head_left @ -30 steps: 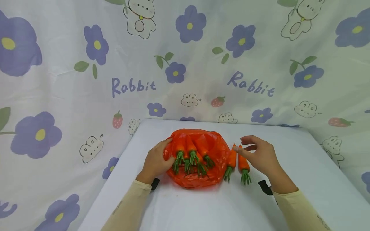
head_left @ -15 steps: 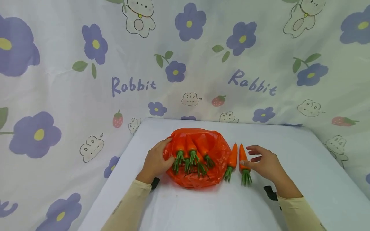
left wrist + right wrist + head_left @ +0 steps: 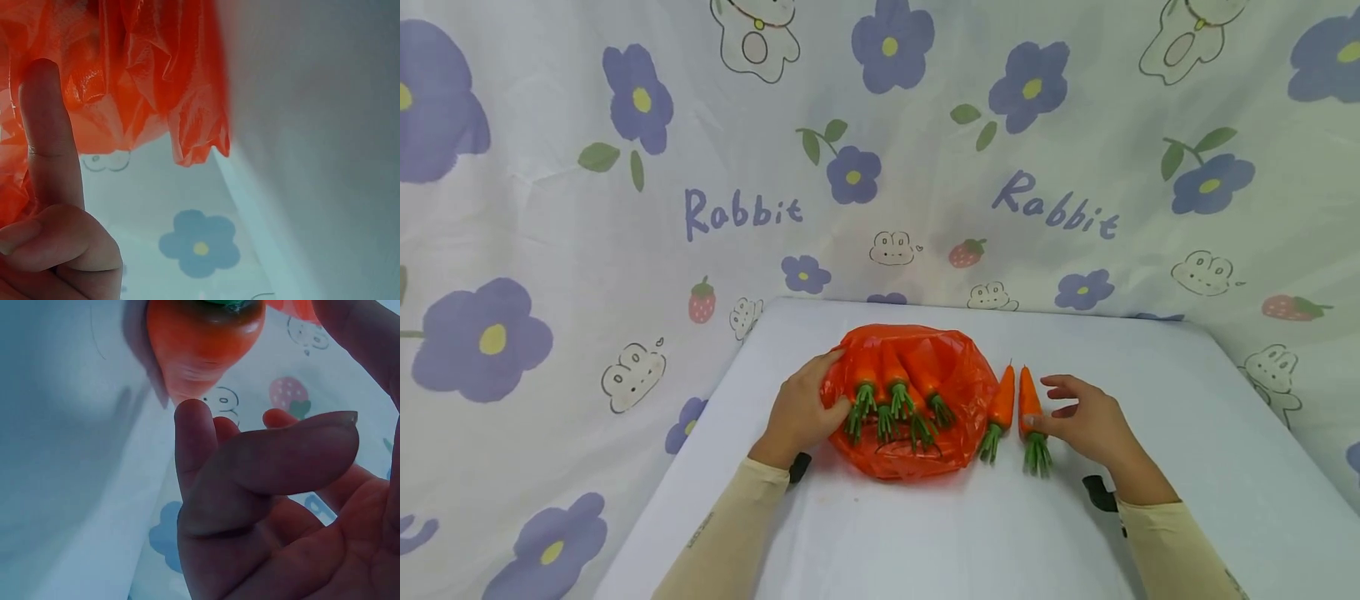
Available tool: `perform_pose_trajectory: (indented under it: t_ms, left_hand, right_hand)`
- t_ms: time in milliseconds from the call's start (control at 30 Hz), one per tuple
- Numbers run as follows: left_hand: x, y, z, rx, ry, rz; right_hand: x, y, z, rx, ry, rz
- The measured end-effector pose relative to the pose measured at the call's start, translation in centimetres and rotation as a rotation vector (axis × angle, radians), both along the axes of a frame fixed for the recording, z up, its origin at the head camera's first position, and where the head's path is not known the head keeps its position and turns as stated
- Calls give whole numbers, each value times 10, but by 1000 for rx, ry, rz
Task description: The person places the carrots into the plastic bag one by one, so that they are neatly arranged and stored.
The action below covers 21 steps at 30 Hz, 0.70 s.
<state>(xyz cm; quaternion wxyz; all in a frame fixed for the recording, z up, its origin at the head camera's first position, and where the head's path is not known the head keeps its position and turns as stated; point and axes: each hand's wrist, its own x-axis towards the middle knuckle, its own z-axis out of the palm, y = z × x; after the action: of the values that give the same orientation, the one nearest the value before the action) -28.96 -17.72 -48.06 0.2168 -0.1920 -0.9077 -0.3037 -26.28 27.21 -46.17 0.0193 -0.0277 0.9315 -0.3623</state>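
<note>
A red plastic bag (image 3: 891, 467) lies on the table with several orange carrots (image 3: 867, 371) in its mouth, their green tops toward me. My left hand (image 3: 799, 408) holds the bag's left side, also filling the left edge of the left wrist view with the bag (image 3: 144, 75). To the bag's right lie two loose carrots side by side, a nearer-to-bag carrot (image 3: 1002, 402) and a right carrot (image 3: 1028, 400). Beside the right carrot is my right hand (image 3: 1086, 421), fingers parted and holding nothing. In the right wrist view its fingertips (image 3: 194, 419) are just below a carrot (image 3: 203, 337).
The white table (image 3: 917, 542) ends at a back edge against a cloth curtain (image 3: 925, 167) printed with flowers and rabbits. A black strap (image 3: 1099, 493) sits at the right wrist.
My right hand has let go of the right carrot's area near its tip, moving right and down alongside it. My left hand stays at the bag, and the head view has tilted slightly down.
</note>
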Motion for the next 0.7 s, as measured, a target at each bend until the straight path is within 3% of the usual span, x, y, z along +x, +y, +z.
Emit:
perform_pose_trajectory:
  t_ms: [700]
  left_hand:
    - [2,2,-1,-22,1,5]
  right_hand:
    - [-1,5,-8,18,-18,19]
